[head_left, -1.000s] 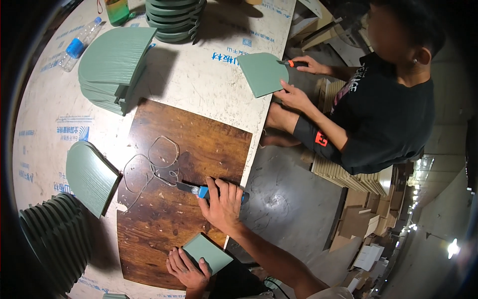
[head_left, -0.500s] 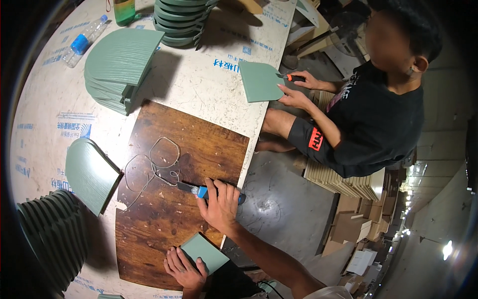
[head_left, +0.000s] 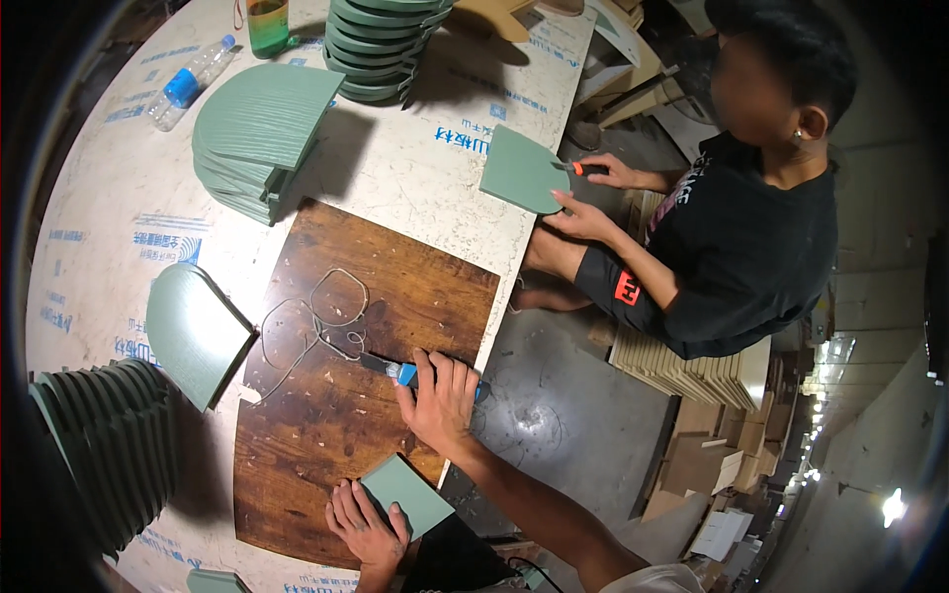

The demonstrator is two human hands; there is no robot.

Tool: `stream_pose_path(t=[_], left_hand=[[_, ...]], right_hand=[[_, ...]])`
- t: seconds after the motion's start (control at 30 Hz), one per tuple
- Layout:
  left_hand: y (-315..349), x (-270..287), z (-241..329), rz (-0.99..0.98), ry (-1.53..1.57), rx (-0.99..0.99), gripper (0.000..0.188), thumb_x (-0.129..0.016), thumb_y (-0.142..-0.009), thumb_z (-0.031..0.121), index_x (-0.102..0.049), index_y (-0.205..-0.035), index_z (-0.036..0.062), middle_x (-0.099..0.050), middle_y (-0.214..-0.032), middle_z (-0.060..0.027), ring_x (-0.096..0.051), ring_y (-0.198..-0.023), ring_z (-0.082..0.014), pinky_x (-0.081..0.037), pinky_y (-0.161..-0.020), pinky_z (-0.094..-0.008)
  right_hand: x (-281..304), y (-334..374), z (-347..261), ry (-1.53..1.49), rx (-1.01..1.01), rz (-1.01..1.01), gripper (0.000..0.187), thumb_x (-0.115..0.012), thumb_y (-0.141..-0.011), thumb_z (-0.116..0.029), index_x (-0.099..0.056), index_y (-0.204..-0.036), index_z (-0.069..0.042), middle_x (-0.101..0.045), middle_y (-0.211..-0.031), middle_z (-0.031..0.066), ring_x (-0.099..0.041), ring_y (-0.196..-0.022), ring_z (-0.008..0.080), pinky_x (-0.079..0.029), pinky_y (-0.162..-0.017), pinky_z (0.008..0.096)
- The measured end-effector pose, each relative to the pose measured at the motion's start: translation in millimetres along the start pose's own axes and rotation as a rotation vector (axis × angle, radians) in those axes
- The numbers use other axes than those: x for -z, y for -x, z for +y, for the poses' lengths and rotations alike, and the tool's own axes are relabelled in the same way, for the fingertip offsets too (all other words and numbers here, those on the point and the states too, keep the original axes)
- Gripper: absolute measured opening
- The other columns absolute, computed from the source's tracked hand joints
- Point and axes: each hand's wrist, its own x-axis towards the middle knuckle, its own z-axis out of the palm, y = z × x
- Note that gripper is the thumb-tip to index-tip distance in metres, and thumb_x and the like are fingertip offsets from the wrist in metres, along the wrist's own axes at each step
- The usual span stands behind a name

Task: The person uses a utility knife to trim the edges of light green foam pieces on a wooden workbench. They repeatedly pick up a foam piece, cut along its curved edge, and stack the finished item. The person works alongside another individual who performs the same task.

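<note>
My right hand (head_left: 440, 400) is closed around the blue-and-black handle of a utility knife (head_left: 405, 374). Its dark blade points left over the brown wood-grain board (head_left: 326, 435). Nearer to me, my left hand (head_left: 368, 524) grips a small green panel (head_left: 405, 494) at its left side, thumb against the lower part. The panel rests partly on the board's near edge, with its left side hidden by my fingers. A loose loop of thin grey cord (head_left: 316, 331) lies on the board beyond the blade.
Green curved panels stand in stacks at left (head_left: 104, 445), far left (head_left: 257, 138) and the back (head_left: 381, 49). One rounded panel (head_left: 198, 336) lies beside the board. Bottles (head_left: 193, 84) stand beyond. Across the table corner, a co-worker (head_left: 751, 227) works on another panel (head_left: 519, 168) with an orange-and-black tool.
The view has shifted slightly, moving the table contents a little to the right. The co-worker's panel has turned a little and their tool hand has moved. My hands keep their holds.
</note>
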Motion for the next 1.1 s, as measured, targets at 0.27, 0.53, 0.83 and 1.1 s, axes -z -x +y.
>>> stream_pose_path(t=[0.27,0.53,0.83,1.1], left_hand=[[-0.3,-0.9,-1.7,0.043,0.018,-0.027,0.063,-0.049,-0.101,0.033,-0.04,-0.145,-0.0102,-0.042,-0.146,-0.0282,-0.039,-0.135,-0.0459,-0.026,-0.112,-0.0601],[1.7,-5.1,-1.1,0.058,0.02,-0.021,0.063,-0.049,-0.1,0.033,-0.038,-0.147,-0.0091,-0.042,-0.147,-0.0272,-0.038,-0.136,-0.0451,-0.026,-0.112,-0.0595],[-1.6,3.7,5.9,0.096,0.082,0.004,0.064,-0.061,-0.093,0.034,-0.047,-0.139,-0.009,-0.049,-0.141,-0.0267,-0.043,-0.134,-0.0437,-0.029,-0.113,-0.0568],[-57.9,19.1,-18.2,-0.036,0.12,-0.595,0.064,-0.054,-0.099,0.043,-0.047,-0.145,-0.0018,-0.052,-0.144,-0.0194,-0.043,-0.138,-0.0365,-0.031,-0.116,-0.0489]], right_hand=[[-0.1,-2.4,-1.3,-0.011,0.025,0.061,0.05,-0.068,-0.089,-0.031,-0.059,-0.125,0.003,-0.055,-0.115,0.0161,-0.051,-0.102,0.0335,-0.035,-0.089,0.0465],[0.0,-2.2,0.5,-0.009,0.029,0.056,0.049,-0.067,-0.09,-0.03,-0.059,-0.126,0.002,-0.054,-0.115,0.0154,-0.05,-0.102,0.0329,-0.034,-0.089,0.0463],[-12.9,-0.3,1.4,0.113,0.034,0.057,0.046,-0.062,-0.093,-0.04,-0.06,-0.123,-0.005,-0.059,-0.117,0.0142,-0.053,-0.103,0.0343,-0.039,-0.087,0.0505],[-7.4,-2.3,0.0,0.039,0.05,0.204,0.043,-0.065,-0.092,-0.039,-0.062,-0.119,-0.006,-0.06,-0.11,0.011,-0.055,-0.102,0.0313,-0.04,-0.087,0.0472]])
